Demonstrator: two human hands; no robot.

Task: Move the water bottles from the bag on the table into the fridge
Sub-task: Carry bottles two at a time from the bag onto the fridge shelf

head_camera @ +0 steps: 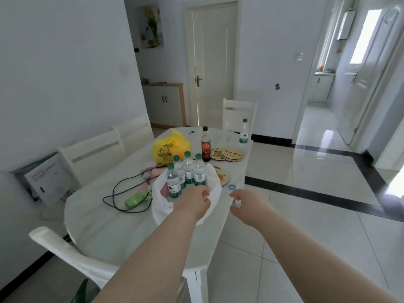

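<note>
A: Water bottles (185, 173), four with green caps, stand upright in the white bag (209, 193) at the near right of the table (98, 215). Where are the hands?

B: The left hand (193, 199) is over the bag's near rim, fingers loosely curled, gripping nothing that I can see. The right hand (240, 199) hangs just beyond the table's right edge, half open and empty.

A: So which step is this?

B: The reach, I'd say; no bottle is lifted yet. Next, the left hand needs to close round the nearest bottle (173, 182), while the right could steady the bag or take a second one.

A: What's around it?

B: A black cable (118, 189) and a green packet (136, 199) lie left of the bag, a yellow bag (169, 149) and a dark sauce bottle (205, 145) stand behind, with round coasters (231, 154) to the right. A fifth water bottle (244, 133) stands apart at the far right edge.

A: Obstacles?

B: The slack bag wall may snag. No fridge is in view.
</note>
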